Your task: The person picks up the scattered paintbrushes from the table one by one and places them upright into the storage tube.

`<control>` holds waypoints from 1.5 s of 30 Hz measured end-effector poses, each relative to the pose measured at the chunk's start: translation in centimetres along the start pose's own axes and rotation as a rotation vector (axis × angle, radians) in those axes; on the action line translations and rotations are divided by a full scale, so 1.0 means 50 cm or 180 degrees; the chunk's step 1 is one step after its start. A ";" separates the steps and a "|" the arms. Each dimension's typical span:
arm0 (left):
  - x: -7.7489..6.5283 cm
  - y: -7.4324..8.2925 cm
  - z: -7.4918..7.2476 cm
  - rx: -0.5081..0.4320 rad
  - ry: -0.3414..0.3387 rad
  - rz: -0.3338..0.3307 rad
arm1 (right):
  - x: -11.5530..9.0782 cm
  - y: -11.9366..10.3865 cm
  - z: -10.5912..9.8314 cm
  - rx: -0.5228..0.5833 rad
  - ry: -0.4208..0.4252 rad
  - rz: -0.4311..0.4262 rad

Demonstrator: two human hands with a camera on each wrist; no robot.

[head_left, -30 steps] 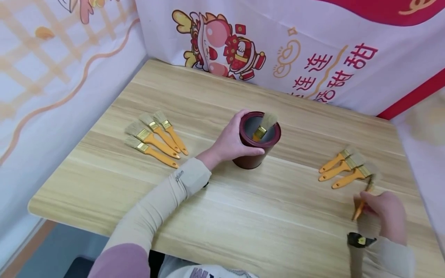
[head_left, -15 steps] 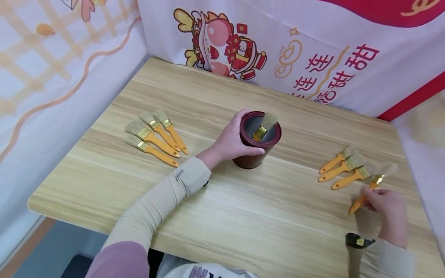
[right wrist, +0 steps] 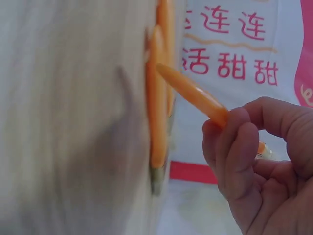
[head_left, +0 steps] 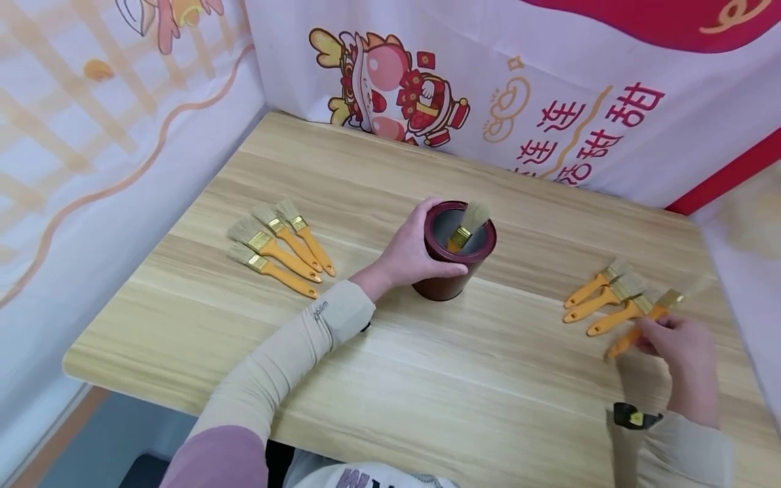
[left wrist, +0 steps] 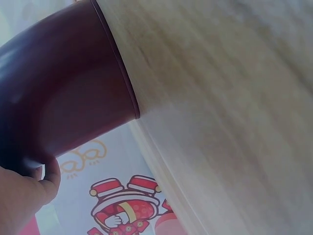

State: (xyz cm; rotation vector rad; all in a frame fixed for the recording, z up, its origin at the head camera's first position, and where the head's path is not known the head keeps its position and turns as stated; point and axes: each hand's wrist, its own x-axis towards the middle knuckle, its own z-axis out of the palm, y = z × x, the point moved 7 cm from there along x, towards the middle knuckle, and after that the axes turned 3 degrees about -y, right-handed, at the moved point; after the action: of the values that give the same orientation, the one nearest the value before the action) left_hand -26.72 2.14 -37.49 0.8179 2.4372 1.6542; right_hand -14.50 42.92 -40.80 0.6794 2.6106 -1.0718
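Note:
A dark red paint can stands upright near the table's middle, and my left hand grips its upper side, thumb and fingers around it. One paintbrush leans inside the can, bristles up past the rim. At the right, my right hand pinches the orange handle of another paintbrush, its bristles pointing away to the upper right. In the right wrist view this held handle is raised off the table. Right beside it lie several paintbrushes in a row, orange handles towards the person.
Several more paintbrushes lie fanned out on the wooden table left of the can. Printed cloth hangs along the table's back edge, with more cloth at both sides.
My right hand has picked the paintbrush up and turned it, bringing it left and farther back, close beside the row of brushes. The left hand keeps holding the can in place.

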 end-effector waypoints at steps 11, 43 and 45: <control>0.000 0.002 0.000 -0.0020 0.0018 0.0047 | -0.004 -0.083 0.010 0.0794 0.0313 -0.0458; -0.007 -0.001 0.004 0.0055 -0.0002 -0.0042 | -0.029 -0.207 0.042 0.0560 0.0561 -0.0830; -0.006 0.002 0.002 0.0059 0.0028 0.0000 | -0.036 -0.217 0.047 0.0592 0.0593 -0.0850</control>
State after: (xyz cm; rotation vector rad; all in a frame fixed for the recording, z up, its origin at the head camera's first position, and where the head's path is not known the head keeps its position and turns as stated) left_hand -26.40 2.12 -37.50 0.8145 2.4620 1.6413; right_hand -18.31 33.89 -35.26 0.4976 2.8463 -1.4052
